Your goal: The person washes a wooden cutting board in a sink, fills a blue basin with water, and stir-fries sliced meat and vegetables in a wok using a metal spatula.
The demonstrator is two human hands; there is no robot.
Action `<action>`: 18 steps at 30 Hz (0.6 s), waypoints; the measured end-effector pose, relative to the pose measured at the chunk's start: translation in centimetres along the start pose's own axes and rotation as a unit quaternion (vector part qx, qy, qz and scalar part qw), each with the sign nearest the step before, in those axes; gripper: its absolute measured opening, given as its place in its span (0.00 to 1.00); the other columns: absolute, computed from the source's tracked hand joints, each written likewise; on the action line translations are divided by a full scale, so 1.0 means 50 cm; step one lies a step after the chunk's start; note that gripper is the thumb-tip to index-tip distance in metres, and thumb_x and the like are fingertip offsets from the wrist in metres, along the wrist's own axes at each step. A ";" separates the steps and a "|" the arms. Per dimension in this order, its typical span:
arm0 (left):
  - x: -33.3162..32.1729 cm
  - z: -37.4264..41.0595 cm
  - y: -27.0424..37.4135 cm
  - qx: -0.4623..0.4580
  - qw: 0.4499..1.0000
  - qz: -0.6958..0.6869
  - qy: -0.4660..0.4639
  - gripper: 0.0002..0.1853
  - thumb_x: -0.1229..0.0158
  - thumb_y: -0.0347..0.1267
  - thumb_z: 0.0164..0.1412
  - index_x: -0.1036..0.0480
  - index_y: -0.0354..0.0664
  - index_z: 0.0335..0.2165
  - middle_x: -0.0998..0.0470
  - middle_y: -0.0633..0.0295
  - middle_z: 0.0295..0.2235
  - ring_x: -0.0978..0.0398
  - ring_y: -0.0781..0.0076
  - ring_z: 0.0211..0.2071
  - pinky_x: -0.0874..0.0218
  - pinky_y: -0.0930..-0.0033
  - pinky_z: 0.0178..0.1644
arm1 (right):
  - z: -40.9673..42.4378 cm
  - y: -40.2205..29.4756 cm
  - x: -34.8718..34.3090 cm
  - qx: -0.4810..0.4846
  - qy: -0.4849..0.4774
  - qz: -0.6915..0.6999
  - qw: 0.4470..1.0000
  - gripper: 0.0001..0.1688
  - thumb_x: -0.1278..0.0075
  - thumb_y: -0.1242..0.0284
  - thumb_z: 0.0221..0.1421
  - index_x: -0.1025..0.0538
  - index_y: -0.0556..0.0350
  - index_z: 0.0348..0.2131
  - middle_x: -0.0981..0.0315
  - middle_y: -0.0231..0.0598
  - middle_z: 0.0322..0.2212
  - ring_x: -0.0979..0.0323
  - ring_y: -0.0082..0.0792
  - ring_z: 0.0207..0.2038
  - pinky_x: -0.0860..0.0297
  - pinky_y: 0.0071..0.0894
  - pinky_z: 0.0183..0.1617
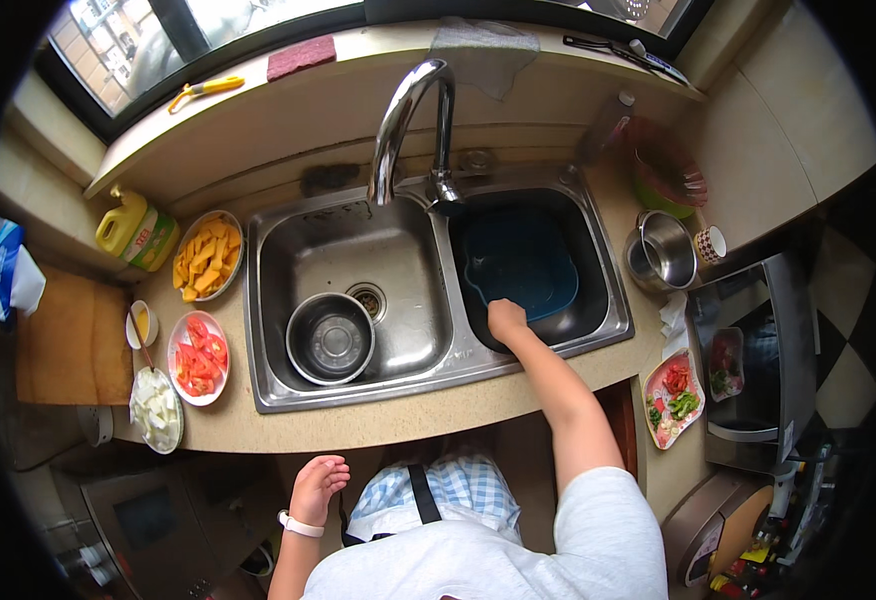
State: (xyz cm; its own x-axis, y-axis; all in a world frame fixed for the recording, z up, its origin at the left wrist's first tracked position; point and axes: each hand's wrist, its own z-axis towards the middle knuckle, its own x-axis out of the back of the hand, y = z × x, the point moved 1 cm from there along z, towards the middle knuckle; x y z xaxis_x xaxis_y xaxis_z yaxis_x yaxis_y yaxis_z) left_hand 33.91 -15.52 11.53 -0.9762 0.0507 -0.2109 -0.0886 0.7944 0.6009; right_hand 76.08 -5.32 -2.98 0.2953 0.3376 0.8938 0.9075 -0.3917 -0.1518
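My right hand (507,321) reaches into the right sink bowl (475,326), fingers closed at the near rim of a dark blue plastic basin (524,262). Its fingertips are hidden behind the hand. My left hand (319,484) hangs before the counter's front edge, empty with loosely bent fingers, a pale band on its wrist. In the left sink bowl (408,300), a round metal pot (330,337) sits beside the drain (368,301). Over the sink arches a chrome faucet (408,112).
Left of the sink stand plates of orange chunks (209,256), tomato pieces (199,356) and white pieces (155,409), plus a small bowl (142,325) and yellow jug (136,229). To the right are metal pots (661,251), a paper cup (710,244), a plate of chopped vegetables (674,397) and a microwave (745,360).
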 end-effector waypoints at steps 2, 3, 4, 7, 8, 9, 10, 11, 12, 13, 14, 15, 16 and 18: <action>-0.004 0.022 0.023 0.007 1.000 0.002 -0.014 0.10 0.55 0.31 0.56 0.32 0.35 0.34 0.27 0.59 0.28 0.29 0.74 0.29 0.37 0.76 0.35 | -0.027 0.007 0.051 0.023 0.103 0.049 0.993 0.09 0.60 0.76 0.48 0.28 0.62 0.26 0.28 0.52 0.26 0.29 0.49 0.32 0.32 0.42 0.35; -0.011 0.033 0.036 0.009 1.000 0.003 -0.024 0.10 0.55 0.31 0.56 0.32 0.35 0.34 0.27 0.59 0.28 0.29 0.74 0.29 0.38 0.76 0.36 | -0.039 0.017 0.074 0.030 0.167 0.082 0.982 0.09 0.61 0.75 0.49 0.30 0.62 0.25 0.29 0.52 0.25 0.29 0.50 0.31 0.33 0.44 0.34; -0.022 0.043 0.048 0.011 0.999 0.005 -0.032 0.10 0.55 0.31 0.56 0.32 0.35 0.34 0.27 0.60 0.29 0.29 0.74 0.29 0.38 0.76 0.36 | -0.046 0.030 0.095 0.020 0.236 0.121 0.964 0.10 0.62 0.73 0.51 0.31 0.62 0.25 0.30 0.53 0.24 0.31 0.52 0.30 0.35 0.45 0.33; -0.069 0.081 0.087 0.010 0.996 0.031 -0.085 0.11 0.55 0.32 0.56 0.32 0.35 0.35 0.27 0.60 0.29 0.29 0.76 0.30 0.38 0.76 0.37 | -0.046 0.099 0.148 0.009 0.364 0.322 0.874 0.13 0.64 0.70 0.56 0.33 0.62 0.26 0.34 0.51 0.21 0.34 0.48 0.25 0.39 0.39 0.30; -0.090 0.095 0.097 0.010 0.994 0.041 -0.105 0.11 0.55 0.32 0.56 0.32 0.35 0.35 0.27 0.61 0.30 0.29 0.76 0.30 0.39 0.76 0.37 | -0.051 0.117 0.160 -0.003 0.361 0.353 0.863 0.14 0.65 0.69 0.57 0.34 0.62 0.26 0.35 0.48 0.20 0.35 0.42 0.24 0.39 0.36 0.29; -0.111 0.104 0.107 0.008 0.991 0.050 -0.124 0.11 0.54 0.32 0.56 0.32 0.35 0.35 0.27 0.61 0.30 0.29 0.76 0.31 0.39 0.77 0.37 | -0.060 0.126 0.171 -0.013 0.358 0.384 0.851 0.15 0.65 0.68 0.58 0.34 0.62 0.26 0.36 0.44 0.19 0.37 0.36 0.23 0.40 0.33 0.29; -0.133 0.108 0.124 0.006 0.989 0.069 -0.134 0.12 0.53 0.33 0.56 0.33 0.36 0.36 0.27 0.62 0.30 0.29 0.77 0.32 0.39 0.77 0.38 | -0.072 0.118 0.183 -0.012 0.348 0.436 0.830 0.15 0.65 0.68 0.58 0.34 0.62 0.26 0.39 0.37 0.17 0.41 0.24 0.22 0.41 0.27 0.28; -0.156 0.109 0.136 0.005 0.987 0.072 -0.140 0.13 0.53 0.33 0.55 0.34 0.36 0.38 0.28 0.62 0.32 0.29 0.77 0.32 0.38 0.76 0.38 | -0.089 0.110 0.195 -0.005 0.349 0.443 0.826 0.15 0.65 0.68 0.58 0.33 0.62 0.26 0.38 0.39 0.17 0.40 0.28 0.22 0.41 0.29 0.27; -0.179 0.108 0.149 0.003 0.986 0.077 -0.147 0.14 0.52 0.34 0.55 0.35 0.36 0.39 0.29 0.62 0.33 0.29 0.76 0.33 0.38 0.76 0.38 | -0.112 0.095 0.214 0.002 0.351 0.450 0.821 0.15 0.64 0.68 0.58 0.33 0.62 0.26 0.37 0.42 0.17 0.38 0.32 0.21 0.41 0.32 0.27; -0.199 0.106 0.159 0.001 0.985 0.080 -0.152 0.15 0.52 0.34 0.55 0.35 0.37 0.40 0.29 0.61 0.34 0.29 0.76 0.33 0.38 0.75 0.38 | -0.137 0.074 0.234 0.011 0.350 0.457 0.818 0.15 0.64 0.68 0.57 0.33 0.63 0.26 0.36 0.44 0.16 0.36 0.36 0.21 0.40 0.34 0.26; -0.220 0.104 0.168 0.005 0.984 0.084 -0.156 0.18 0.51 0.34 0.54 0.38 0.37 0.42 0.31 0.59 0.37 0.29 0.73 0.33 0.36 0.74 0.38 | -0.163 0.052 0.257 0.021 0.337 0.444 0.830 0.15 0.63 0.68 0.57 0.33 0.63 0.26 0.36 0.44 0.16 0.36 0.36 0.21 0.40 0.34 0.26; -0.243 0.102 0.181 0.007 0.982 0.089 -0.164 0.21 0.50 0.35 0.54 0.41 0.38 0.45 0.33 0.57 0.40 0.29 0.70 0.34 0.35 0.72 0.37 | -0.196 0.028 0.290 0.030 0.326 0.430 0.841 0.15 0.63 0.68 0.57 0.33 0.62 0.26 0.36 0.45 0.16 0.36 0.37 0.21 0.40 0.34 0.26; -0.259 0.102 0.192 0.009 0.978 0.092 -0.186 0.29 0.48 0.38 0.52 0.46 0.37 0.49 0.41 0.52 0.46 0.29 0.63 0.37 0.35 0.67 0.39 | -0.226 0.001 0.319 0.041 0.315 0.415 0.853 0.14 0.63 0.68 0.57 0.33 0.62 0.26 0.36 0.45 0.16 0.36 0.37 0.21 0.41 0.33 0.25; -0.291 0.082 0.228 -0.011 0.978 0.036 -0.205 0.31 0.47 0.41 0.51 0.48 0.38 0.49 0.45 0.50 0.48 0.31 0.57 0.40 0.35 0.62 0.41 | -0.281 -0.068 0.362 0.177 0.366 0.298 0.863 0.11 0.60 0.71 0.54 0.31 0.60 0.26 0.33 0.46 0.20 0.33 0.44 0.22 0.38 0.36 0.25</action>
State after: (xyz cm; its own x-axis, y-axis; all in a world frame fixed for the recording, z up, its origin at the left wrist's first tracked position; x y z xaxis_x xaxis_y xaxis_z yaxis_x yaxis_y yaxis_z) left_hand 47.94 -4.72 18.27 -0.8186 0.3487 -0.4564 -0.0314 0.7663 0.6417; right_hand 74.12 -9.89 19.63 0.5913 -0.5167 0.6191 0.7320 0.0217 -0.6810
